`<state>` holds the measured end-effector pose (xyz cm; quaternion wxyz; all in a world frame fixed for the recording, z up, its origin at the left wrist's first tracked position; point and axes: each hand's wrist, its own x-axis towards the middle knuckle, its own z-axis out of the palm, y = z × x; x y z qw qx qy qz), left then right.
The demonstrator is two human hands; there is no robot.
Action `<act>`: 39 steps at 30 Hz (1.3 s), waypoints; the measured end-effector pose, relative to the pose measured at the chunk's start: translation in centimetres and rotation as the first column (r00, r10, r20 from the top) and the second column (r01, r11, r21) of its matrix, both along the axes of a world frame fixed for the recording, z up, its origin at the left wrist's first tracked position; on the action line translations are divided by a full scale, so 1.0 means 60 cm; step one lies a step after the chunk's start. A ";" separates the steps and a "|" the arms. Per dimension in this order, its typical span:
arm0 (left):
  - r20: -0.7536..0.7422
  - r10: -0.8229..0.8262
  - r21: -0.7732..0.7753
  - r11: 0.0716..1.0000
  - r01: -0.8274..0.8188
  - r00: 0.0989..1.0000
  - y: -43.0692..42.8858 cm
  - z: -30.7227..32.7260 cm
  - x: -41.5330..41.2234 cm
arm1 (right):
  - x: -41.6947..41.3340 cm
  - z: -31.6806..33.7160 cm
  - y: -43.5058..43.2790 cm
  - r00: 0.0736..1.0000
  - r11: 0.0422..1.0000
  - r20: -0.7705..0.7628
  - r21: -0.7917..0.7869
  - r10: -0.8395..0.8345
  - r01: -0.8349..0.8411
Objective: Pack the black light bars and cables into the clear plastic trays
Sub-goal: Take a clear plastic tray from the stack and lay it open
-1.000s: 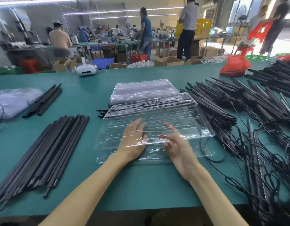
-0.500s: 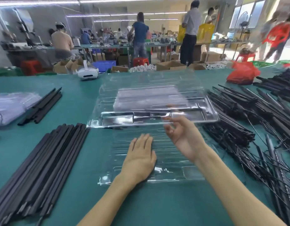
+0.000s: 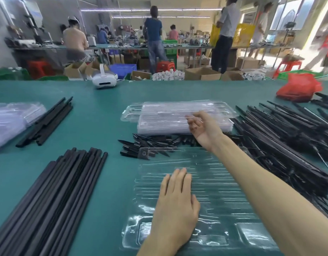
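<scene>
Tray is laid empty on the counter, close by, and is pressed flat by the left grip, fingers straight, likely so it cannot slide; the right grip is held loosely curled over the stack; a pinch cannot be told.

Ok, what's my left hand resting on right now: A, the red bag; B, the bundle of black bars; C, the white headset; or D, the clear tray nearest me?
D: the left hand lies flat, fingers straight, on the clear tray closest to you on the green table.
</scene>
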<state>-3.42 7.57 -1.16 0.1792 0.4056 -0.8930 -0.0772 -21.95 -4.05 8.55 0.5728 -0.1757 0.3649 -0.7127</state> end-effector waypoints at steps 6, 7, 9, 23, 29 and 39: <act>0.003 -0.004 0.033 0.999 0.004 1.000 -0.004 0.002 -0.001 | -0.017 -0.013 -0.031 0.997 0.997 -0.013 0.016 -0.079 0.079; -0.005 -0.004 0.032 0.999 0.004 1.000 -0.004 0.002 -0.001 | -0.019 -0.015 -0.032 0.996 0.996 -0.021 0.015 -0.087 0.087; -0.013 -0.002 0.023 1.000 0.002 1.000 -0.005 0.001 0.000 | -0.022 -0.021 -0.031 0.994 0.994 -0.006 0.002 -0.110 0.110; -0.036 0.016 0.007 1.000 -0.016 0.999 -0.004 -0.001 0.001 | -0.004 -0.038 0.004 0.923 0.958 -0.372 0.214 -0.100 0.190; -0.051 0.026 -0.004 1.000 -0.027 0.998 -0.008 -0.002 -0.001 | 0.045 -0.064 0.086 0.576 0.977 -0.817 0.141 0.025 0.158; -0.135 -0.021 0.026 0.999 0.025 0.991 -0.008 0.011 0.006 | 0.095 -0.115 0.339 -0.377 0.986 -0.926 -0.065 -0.001 0.156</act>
